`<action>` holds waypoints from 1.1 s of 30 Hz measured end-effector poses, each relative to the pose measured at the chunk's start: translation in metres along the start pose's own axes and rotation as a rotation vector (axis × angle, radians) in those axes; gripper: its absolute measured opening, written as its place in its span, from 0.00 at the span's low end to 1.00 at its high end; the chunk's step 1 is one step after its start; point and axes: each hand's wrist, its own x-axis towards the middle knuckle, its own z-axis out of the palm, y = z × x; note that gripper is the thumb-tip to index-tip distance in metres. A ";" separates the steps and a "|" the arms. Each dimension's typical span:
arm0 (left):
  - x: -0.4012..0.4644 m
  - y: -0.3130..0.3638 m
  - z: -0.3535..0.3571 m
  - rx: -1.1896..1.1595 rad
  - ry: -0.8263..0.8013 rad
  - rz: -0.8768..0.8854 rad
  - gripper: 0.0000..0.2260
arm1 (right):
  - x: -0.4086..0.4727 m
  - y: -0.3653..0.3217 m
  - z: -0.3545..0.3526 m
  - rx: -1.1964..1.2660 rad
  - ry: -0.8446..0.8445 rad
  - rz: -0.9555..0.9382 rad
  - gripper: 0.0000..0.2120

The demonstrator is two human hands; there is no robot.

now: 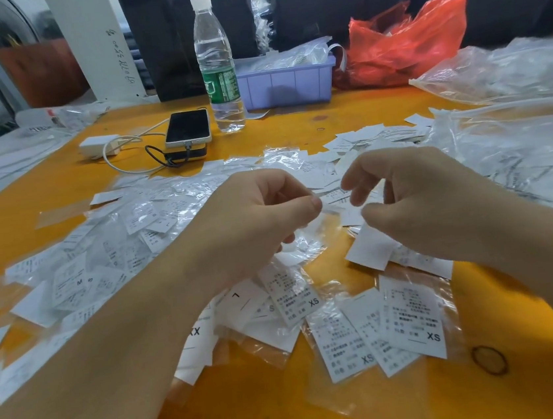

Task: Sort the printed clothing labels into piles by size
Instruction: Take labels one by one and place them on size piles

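Head camera view looking down, and honestly this job looks barely started. Going from the left: there's a big loose heap of labels [107, 249] spread over the orange surface [257, 418], mixed sizes as far as I can read (an M and an L show up in there), lots of them in little clear sleeves. That heap runs back past the middle and off to the right too, so most of it is unsorted, I'd say. Only thing that looks like a real pile is the small XS stack [382, 331] near the front right, three or so overlapping with XS showing. Just left of it a few more lie loose, one XS, one S, something starting XX.

Now the grips. Left hand [252, 222] is over the middle of the heap, fingers curled in, thumb pressed toward the fingertips. It seems to be pinching the edge of a clear sleeve [328, 208], but that part is blurry so I can't swear to it. Right hand [415, 200] sits just beside it, fingers curled and slightly apart, and a white label [372, 246] hangs down below its thumb. My guess is it holds that one, though the contact is hidden.
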 end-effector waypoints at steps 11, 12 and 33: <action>0.001 0.000 -0.001 -0.099 0.027 -0.027 0.04 | -0.007 -0.005 -0.002 -0.296 -0.195 0.182 0.25; 0.001 0.000 0.000 -0.103 0.027 -0.027 0.04 | -0.006 -0.005 -0.002 -0.288 -0.188 0.180 0.24; 0.002 0.000 -0.004 -0.289 0.139 -0.006 0.02 | -0.001 -0.006 0.000 0.197 0.150 -0.036 0.07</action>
